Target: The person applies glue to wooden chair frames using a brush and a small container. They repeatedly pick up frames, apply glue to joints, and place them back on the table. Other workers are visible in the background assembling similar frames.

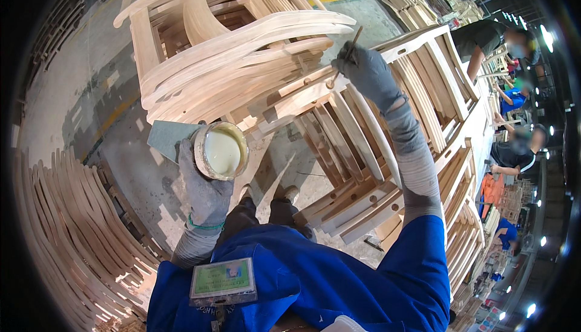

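My left hand, in a grey glove, is closed around a small round tub of thick cream-coloured liquid. Beside the tub, a flat grey-green piece of sheet sticks out from the same hand. My right hand, also gloved, pinches a thin wooden stick. The stick's lower end is at a hole in a pale wooden rail; whether it goes into the hole I cannot tell. This rail lies on top of a stack of slatted wooden frames.
Curved wooden frames are piled ahead of me. Many bent wooden strips stand in a stack at left. More frames continue to the right, where a person stands close by. Several other people work farther along the hall.
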The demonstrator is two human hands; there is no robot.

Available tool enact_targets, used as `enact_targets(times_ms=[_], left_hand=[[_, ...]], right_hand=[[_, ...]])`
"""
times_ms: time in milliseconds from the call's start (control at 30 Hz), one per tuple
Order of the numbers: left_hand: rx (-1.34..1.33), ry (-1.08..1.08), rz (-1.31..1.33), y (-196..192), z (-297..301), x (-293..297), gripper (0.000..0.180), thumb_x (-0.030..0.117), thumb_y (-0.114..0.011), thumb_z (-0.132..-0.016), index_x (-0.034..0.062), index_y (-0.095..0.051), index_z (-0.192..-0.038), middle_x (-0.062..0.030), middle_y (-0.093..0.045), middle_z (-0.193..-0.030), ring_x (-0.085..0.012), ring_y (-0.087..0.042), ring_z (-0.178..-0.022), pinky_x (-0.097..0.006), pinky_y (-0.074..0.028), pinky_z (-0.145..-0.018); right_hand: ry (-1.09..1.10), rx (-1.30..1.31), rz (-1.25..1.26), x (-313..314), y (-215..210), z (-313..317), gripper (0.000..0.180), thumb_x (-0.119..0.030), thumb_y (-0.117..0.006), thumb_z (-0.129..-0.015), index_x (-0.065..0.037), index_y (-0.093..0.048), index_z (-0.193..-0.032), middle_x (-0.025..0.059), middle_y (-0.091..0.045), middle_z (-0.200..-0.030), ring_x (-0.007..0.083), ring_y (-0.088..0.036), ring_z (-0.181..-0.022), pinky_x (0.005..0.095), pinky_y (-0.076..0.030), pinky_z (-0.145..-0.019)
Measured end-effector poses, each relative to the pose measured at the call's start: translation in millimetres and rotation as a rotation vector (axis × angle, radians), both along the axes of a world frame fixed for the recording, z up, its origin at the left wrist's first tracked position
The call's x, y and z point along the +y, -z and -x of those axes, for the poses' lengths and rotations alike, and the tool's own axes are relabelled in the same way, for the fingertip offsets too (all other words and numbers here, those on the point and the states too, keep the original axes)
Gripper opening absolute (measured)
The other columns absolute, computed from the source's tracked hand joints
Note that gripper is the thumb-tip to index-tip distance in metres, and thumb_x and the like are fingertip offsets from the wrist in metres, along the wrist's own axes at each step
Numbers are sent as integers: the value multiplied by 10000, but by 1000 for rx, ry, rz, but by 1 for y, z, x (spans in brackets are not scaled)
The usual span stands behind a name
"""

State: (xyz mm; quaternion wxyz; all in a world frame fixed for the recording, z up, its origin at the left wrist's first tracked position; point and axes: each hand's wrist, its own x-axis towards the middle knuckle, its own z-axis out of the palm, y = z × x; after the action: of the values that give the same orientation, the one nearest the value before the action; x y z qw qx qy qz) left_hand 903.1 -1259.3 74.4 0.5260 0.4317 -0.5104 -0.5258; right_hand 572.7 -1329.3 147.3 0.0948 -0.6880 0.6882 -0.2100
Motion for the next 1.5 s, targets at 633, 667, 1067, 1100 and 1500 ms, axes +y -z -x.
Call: enact_targets(times_ms=[633, 667, 1067, 1100, 1500], left_hand=[[-123, -27, 203, 20, -17, 5, 632, 59, -684, -748, -11, -347, -1279, -140, -403, -1273, -245, -420, -1185, -345, -352, -995], [-91, -28, 148, 18, -18, 6, 623, 52, -687, -741, -6, -360, -1269, -130, -411, -1252, -238, -428, -1170, -342, -356, -991], [252, -63, -66, 10, -13, 5, 601, 80, -678, -757, 0, -359, -1260, -109, -449, -1152, -228, -458, -1108, -337, -354, -996], [31, -35, 104, 8, -13, 5, 599, 89, -677, -758, -6, -359, -1257, -113, -446, -1150, -233, -457, -1105, -339, -353, -992], [-424, 182, 374, -30, 46, 19, 813, 61, -731, -703, -17, -218, -1329, -142, -417, -1278, -244, -424, -1196, -339, -349, -1017]], right_hand=[[196, -189, -25, 15, -4, -17, 253, -241, -671, -787, -2, -593, -815, 144, -601, -638, 261, -606, -593, 345, -460, -561], [206, -126, -21, 15, -5, -19, 254, -241, -671, -788, -1, -589, -804, 139, -598, -632, 259, -602, -588, 346, -458, -558], [163, 44, 41, 14, -8, -36, 249, -232, -665, -769, -2, -584, -824, 183, -599, -678, 363, -589, -653, 421, -446, -577], [152, 4, 41, 15, -4, -33, 245, -224, -665, -767, -1, -586, -832, 186, -603, -691, 365, -592, -666, 425, -447, -584], [45, -420, 171, 106, -57, -8, 135, -87, -632, -785, 2, -671, -878, 118, -649, -851, 172, -632, -715, 262, -484, -659]])
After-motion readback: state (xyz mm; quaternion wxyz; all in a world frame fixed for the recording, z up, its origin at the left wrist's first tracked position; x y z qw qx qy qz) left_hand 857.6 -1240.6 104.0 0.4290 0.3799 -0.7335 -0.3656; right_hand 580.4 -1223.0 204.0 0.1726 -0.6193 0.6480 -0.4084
